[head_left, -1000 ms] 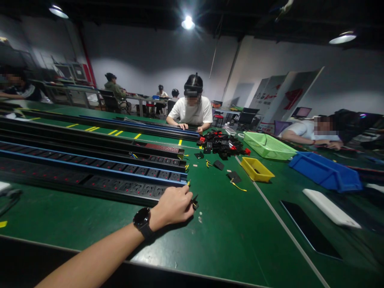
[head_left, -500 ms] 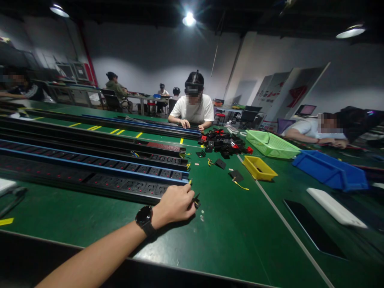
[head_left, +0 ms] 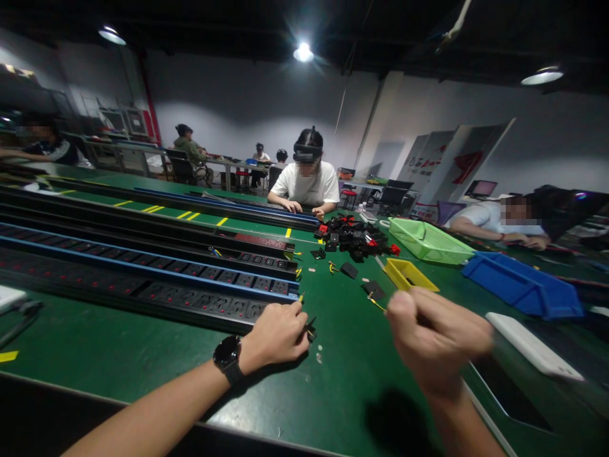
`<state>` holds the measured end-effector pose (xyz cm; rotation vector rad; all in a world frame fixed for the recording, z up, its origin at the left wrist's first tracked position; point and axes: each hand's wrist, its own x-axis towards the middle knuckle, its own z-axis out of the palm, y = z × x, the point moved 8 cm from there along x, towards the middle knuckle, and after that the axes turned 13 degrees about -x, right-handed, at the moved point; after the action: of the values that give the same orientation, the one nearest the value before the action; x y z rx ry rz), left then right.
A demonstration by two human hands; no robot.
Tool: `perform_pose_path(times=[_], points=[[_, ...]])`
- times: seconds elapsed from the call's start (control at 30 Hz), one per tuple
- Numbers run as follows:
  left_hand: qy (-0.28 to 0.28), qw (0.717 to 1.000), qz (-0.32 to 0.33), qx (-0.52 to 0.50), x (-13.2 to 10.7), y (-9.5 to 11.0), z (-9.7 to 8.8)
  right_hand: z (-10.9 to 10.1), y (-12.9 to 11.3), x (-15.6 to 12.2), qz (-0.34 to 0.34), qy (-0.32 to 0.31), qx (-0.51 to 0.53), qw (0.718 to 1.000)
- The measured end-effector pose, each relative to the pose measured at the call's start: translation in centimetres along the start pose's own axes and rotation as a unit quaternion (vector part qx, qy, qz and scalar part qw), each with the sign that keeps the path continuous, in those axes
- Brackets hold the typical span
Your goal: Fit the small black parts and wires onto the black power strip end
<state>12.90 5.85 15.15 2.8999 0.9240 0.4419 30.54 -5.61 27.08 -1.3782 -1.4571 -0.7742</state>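
Note:
My left hand [head_left: 276,335], with a black watch on its wrist, rests on the green table [head_left: 143,346] at the near end of the closest long black socket strip [head_left: 181,297]. Its fingers are pinched on a small black part with a yellow wire [head_left: 310,329] at the strip's end. My right hand [head_left: 435,336] hovers above the table to the right, blurred, fingers curled into a loose fist; what it holds, if anything, I cannot make out. Loose black parts [head_left: 373,291] lie just beyond it.
More long strips [head_left: 157,251] run leftward. A pile of black and red parts [head_left: 354,231], a yellow bin [head_left: 409,274], a green basket [head_left: 428,241], a blue bin [head_left: 521,285] and a white slab [head_left: 533,346] lie right. A person [head_left: 307,174] works opposite; another leans at right.
My right hand has come into view from the lower right, raised over the table. My left hand stays pinched at the strip's end. The camera shifted slightly.

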Motion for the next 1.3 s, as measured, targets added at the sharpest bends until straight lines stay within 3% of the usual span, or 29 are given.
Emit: perform_pose_path(times=[0.07, 0.17, 0.27, 0.37, 0.47, 0.67, 1.3], points=[[0.001, 1.0, -0.001, 0.0, 0.0, -0.1, 0.1, 5.4, 3.8, 1.1, 0.094, -0.043, 0.027, 0.994], [-0.002, 1.0, 0.0, -0.005, 0.0, -0.1, 0.1, 12.6, 10.0, -1.6, 0.282, -0.124, 0.109, 0.945], [-0.004, 1.0, 0.002, -0.006, 0.1, 0.0, -0.1, 16.6, 13.4, -6.7, 0.446, -0.146, 0.175, 0.865], [-0.003, 1.0, 0.003, -0.004, 0.2, 0.1, -0.3, 19.1, 13.2, -10.3, 0.544, -0.199, 0.252, 0.775], [-0.005, 1.0, 0.004, -0.005, 0.3, 0.2, -0.4, 20.3, 12.0, -11.2, 0.571, -0.226, 0.308, 0.727], [-0.007, 1.0, 0.002, -0.003, 0.3, 0.0, -0.3, 20.6, 11.3, -11.3, 0.577, -0.223, 0.36, 0.698], [-0.009, 1.0, -0.004, 0.011, 0.3, 0.1, -0.1, 20.6, 11.0, -11.2, 0.566, -0.232, 0.345, 0.712]])
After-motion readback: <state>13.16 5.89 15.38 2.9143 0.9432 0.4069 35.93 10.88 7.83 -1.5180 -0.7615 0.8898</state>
